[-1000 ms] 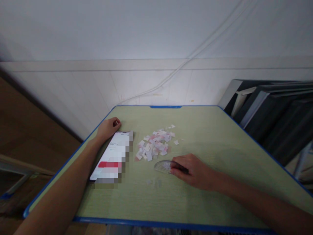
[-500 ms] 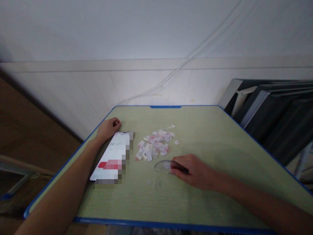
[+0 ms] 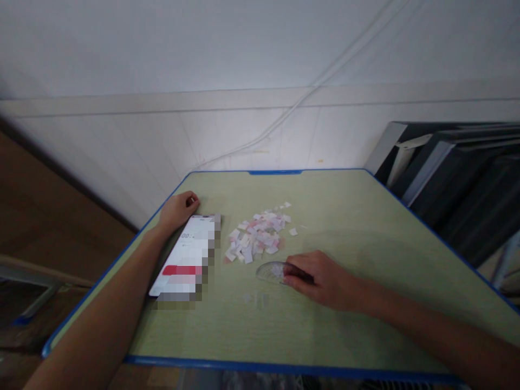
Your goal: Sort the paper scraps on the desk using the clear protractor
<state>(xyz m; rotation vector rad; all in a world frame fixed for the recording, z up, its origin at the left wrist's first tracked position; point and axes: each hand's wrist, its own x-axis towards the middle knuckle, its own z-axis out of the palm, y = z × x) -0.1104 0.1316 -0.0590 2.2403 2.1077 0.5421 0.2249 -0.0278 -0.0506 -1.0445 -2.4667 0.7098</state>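
Observation:
Between the thumb and fingers of my right hand (image 3: 314, 273) is a clear half-round protractor (image 3: 268, 272), held by its right end low over the table. Just beyond it lies a loose heap of small white and pink paper scraps (image 3: 258, 235). My left hand (image 3: 179, 209) rests near the table's left edge, its fingers curled in with nothing visible in them. A phone (image 3: 184, 257) with a timer and a red button on its screen lies beside the left forearm; its right side is pixelated.
The pale green table (image 3: 365, 227) has a blue rim. Faint scraps (image 3: 255, 298) lie nearer the front edge. Dark flat boards (image 3: 459, 184) lean beyond the right edge. A white cable (image 3: 280, 127) runs along the wall behind, and a brown panel (image 3: 52, 189) stands at left.
The whole view has shifted slightly, so the table sits a little higher in the picture. Both hands, the protractor and the paper heap keep nearly the same places.

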